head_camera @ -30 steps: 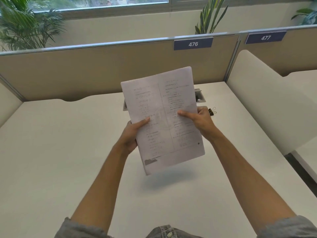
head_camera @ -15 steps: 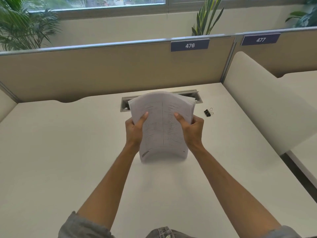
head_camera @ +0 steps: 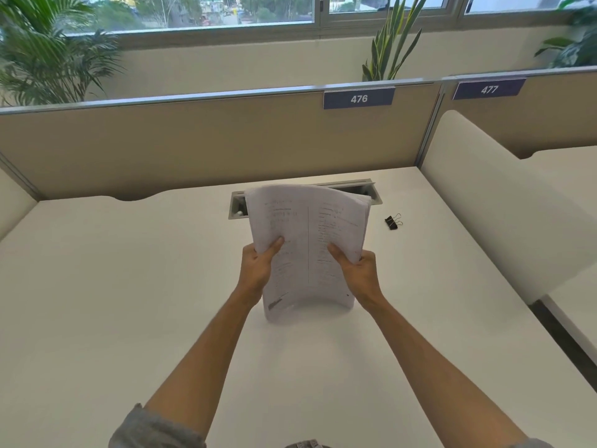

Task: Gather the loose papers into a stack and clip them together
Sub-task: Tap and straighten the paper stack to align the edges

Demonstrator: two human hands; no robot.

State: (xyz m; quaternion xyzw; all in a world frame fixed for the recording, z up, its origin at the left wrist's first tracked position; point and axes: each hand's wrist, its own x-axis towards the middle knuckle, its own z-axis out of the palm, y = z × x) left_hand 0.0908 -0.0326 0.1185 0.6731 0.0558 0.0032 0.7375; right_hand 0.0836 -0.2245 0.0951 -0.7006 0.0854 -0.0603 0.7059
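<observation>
Since half a second ago little has shifted: both hands keep the stack of papers (head_camera: 310,240) standing on end on the table (head_camera: 129,286), where a second ago it was lifted clear in the air. At this moment the left hand (head_camera: 258,266) grips the stack's left edge, thumb pressed on the front sheet and fingers hidden behind. On the opposite edge, the right hand (head_camera: 358,273) does the same, thumb on the printed face. Between them the sheets bow outward toward the camera, the bottom edge resting on the table and the top edges fanned a little at the right corner, not flush.

Just behind the stack lies a grey cable slot (head_camera: 368,192) set into the table, partly hidden by the paper. A black binder clip (head_camera: 392,221) sits on the table to the right of the stack, apart from it and near the right hand's side. White tabletop lies bare on both sides and in front of the hands. At the far edge stands a beige partition (head_camera: 193,140) bearing the label 476 (head_camera: 358,98); a white side panel (head_camera: 500,205) closes the right edge.
</observation>
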